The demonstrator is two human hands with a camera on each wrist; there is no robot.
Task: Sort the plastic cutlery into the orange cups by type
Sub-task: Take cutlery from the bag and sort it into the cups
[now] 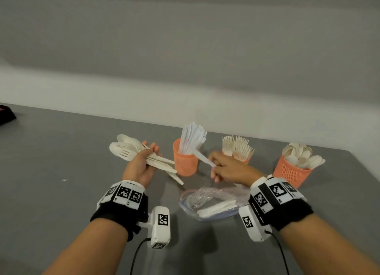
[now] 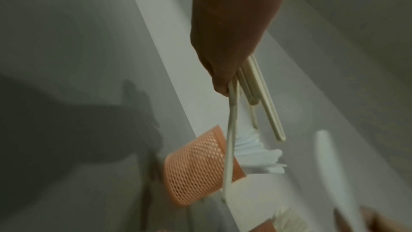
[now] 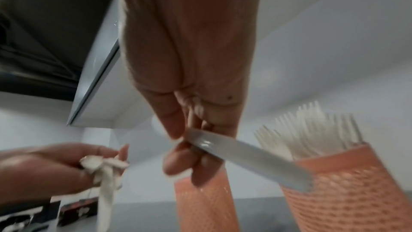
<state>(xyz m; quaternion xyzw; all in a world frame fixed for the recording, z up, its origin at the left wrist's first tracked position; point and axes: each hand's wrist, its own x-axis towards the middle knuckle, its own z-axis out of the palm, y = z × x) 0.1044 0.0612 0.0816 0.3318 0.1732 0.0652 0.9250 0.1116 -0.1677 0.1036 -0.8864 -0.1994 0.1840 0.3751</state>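
Observation:
Three orange mesh cups stand in a row: the knife cup (image 1: 185, 161) full of white knives, the fork cup (image 1: 238, 158) behind my right hand, and the spoon cup (image 1: 291, 171) at the right. My left hand (image 1: 141, 163) grips a bundle of cream spoons and forks (image 1: 131, 149), handles pointing toward the knife cup (image 2: 196, 167). My right hand (image 1: 224, 167) pinches a single white knife (image 1: 202, 157) by one end, held just right of the knife cup. In the right wrist view the knife (image 3: 249, 158) crosses in front of the fork cup (image 3: 347, 188).
A clear zip bag (image 1: 211, 202) with a few white pieces of cutlery lies on the grey table (image 1: 61, 161) between my wrists. A dark object (image 1: 6, 115) sits at the far left table edge. A pale wall runs behind the cups.

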